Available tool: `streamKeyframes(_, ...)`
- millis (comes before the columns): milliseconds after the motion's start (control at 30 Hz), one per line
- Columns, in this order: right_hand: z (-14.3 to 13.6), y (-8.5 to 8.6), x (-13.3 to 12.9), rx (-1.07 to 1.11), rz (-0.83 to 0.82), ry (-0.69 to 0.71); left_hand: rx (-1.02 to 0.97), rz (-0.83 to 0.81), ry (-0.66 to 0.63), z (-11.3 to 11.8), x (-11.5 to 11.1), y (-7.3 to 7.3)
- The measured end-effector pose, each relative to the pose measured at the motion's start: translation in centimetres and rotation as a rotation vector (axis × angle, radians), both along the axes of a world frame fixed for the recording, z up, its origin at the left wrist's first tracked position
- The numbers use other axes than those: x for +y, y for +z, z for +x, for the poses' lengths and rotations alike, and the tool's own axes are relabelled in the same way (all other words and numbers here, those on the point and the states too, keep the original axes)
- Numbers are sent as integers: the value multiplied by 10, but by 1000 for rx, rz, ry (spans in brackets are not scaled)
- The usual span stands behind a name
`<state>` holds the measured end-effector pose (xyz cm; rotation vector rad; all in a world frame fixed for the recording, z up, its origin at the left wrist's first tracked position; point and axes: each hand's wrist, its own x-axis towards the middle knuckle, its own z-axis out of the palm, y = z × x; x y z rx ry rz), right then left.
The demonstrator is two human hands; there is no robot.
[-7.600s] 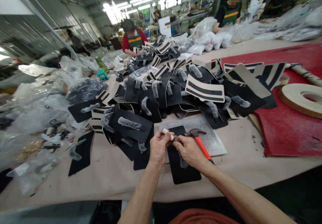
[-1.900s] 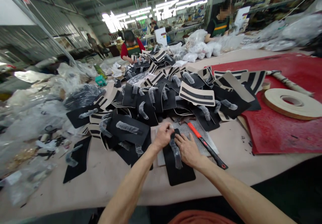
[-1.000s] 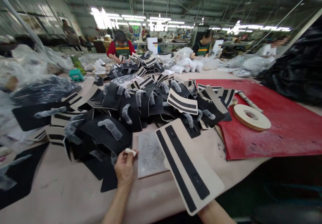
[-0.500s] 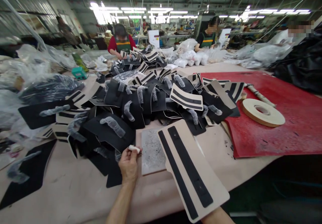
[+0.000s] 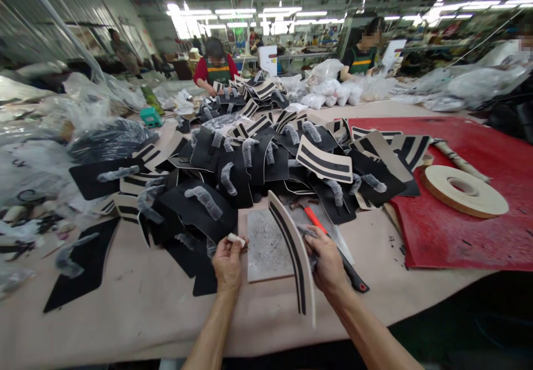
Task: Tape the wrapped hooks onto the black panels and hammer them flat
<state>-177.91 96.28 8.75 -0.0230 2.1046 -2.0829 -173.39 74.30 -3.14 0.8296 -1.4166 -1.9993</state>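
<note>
My right hand [image 5: 328, 256] is closed around the plastic-wrapped handle on the back of a curved panel [image 5: 295, 253], which has a beige face with two black strips. The panel stands nearly edge-on to me above a grey stone-like slab [image 5: 266, 248]. My left hand [image 5: 227, 264] is left of the slab, thumb and fingers pinched together. A short white piece or finger wrap [image 5: 236, 240] shows at its fingertips; what they pinch is too small to make out. Beyond my right hand a hammer with a red and black handle [image 5: 352, 273] lies on the table, partly covered.
A heap of black panels [image 5: 233, 176] with wrapped handles spreads across the table. To the right, a roll of tape [image 5: 466, 189] lies on a red sheet [image 5: 458, 242]. Plastic bags [image 5: 37, 176] crowd the left side. Two co-workers [image 5: 216, 67] are at the far side.
The panel has turned from face-on to nearly edge-on, bringing my right hand and the hammer into view. My left hand stays pinched beside the slab. The whole view has shifted slightly.
</note>
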Motion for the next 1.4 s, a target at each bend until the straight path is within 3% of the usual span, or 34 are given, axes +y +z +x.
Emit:
streamKeyframes(100, -10, 10, -21, 283, 479, 43, 10, 18, -30, 2, 1, 4)
streamKeyframes(200, -16, 5, -51, 442, 930, 153, 12, 14, -59, 4, 2, 7)
streamKeyframes(267, -16, -6, -69, 407, 1103, 234, 12, -4, -66, 5, 3, 7)
streamKeyframes(333, -16, -17, -79, 340, 1171, 266, 11, -18, -65, 7, 3, 7)
streamKeyframes(400, -16, -24, -78, 278, 1095, 252, 16, -21, -66, 9, 3, 6)
streamKeyframes(467, -18, -25, -68, 225, 917, 269, 20, -17, -61, 11, 3, 6)
streamKeyframes(533, -18, -23, -53, 196, 736, 347, 14, -11, -53, 12, 3, 7)
streamKeyframes(633, -17, -25, -35, 209, 622, 469, -1, -13, -55, 12, 3, 12)
streamKeyframes(800, -16, -34, -37, 192, 624, 411, 11, -60, -105, 6, 1, 29)
streamKeyframes(967, -19, -33, -45, 250, 719, 455, 7, -100, -165, 2, 3, 40)
streamKeyframes(1233, -25, -36, -37, 229, 598, 473, -18, -99, -223, 7, 14, 39)
streamKeyframes(1400, -28, -31, -37, 237, 633, 532, -26, -69, -222, 5, 14, 34)
